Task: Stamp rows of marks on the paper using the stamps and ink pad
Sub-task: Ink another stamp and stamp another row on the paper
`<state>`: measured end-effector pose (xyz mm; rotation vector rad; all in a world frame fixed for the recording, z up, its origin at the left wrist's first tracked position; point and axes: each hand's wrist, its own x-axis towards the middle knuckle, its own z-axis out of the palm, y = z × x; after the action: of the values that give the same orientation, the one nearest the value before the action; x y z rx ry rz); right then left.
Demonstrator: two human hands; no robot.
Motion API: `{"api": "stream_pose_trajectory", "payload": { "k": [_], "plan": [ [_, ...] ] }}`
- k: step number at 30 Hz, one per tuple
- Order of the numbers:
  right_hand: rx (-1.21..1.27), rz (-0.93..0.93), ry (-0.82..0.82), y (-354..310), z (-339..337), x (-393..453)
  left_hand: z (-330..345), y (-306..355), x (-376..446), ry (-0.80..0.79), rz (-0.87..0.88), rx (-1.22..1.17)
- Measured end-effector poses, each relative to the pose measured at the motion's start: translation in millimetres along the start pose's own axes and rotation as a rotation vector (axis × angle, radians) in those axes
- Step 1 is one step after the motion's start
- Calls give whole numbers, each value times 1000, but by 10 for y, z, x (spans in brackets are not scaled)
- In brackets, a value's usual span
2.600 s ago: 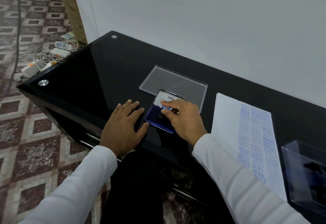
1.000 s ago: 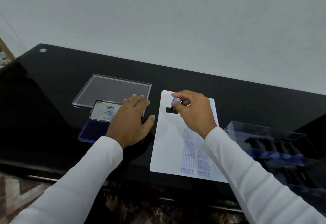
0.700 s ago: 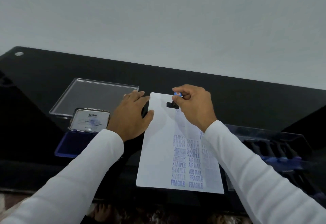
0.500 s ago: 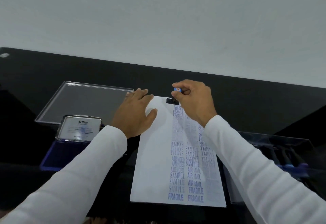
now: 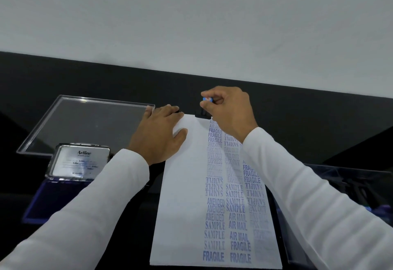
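Black worktop (image 5: 297,110) carries the paper (image 5: 182,206). Left hand (image 5: 159,135) lies flat on it. Right hand (image 5: 229,110) pinches a stamp (image 5: 203,114) at its far edge.

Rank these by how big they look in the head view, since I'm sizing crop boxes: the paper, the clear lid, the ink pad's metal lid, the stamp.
1. paper
2. clear lid, farther off, so this order is unsure
3. ink pad's metal lid
4. stamp, partly hidden by the right hand

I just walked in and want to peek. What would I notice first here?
The paper in the middle, covered in blue words like FRAGILE and SAMPLE. At its far edge the right hand pinches a stamp, while the left hand presses the sheet flat. An open ink pad sits left.
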<state>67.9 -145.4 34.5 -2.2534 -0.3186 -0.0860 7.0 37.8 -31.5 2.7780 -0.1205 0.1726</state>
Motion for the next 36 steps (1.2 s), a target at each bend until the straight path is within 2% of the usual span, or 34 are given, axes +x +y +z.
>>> {"api": "stream_pose_trajectory", "payload": {
  "k": [36],
  "plan": [
    [-40,19,-50,48,81,32,-2,9,-3,-30,-21,-8]
  ]
}}
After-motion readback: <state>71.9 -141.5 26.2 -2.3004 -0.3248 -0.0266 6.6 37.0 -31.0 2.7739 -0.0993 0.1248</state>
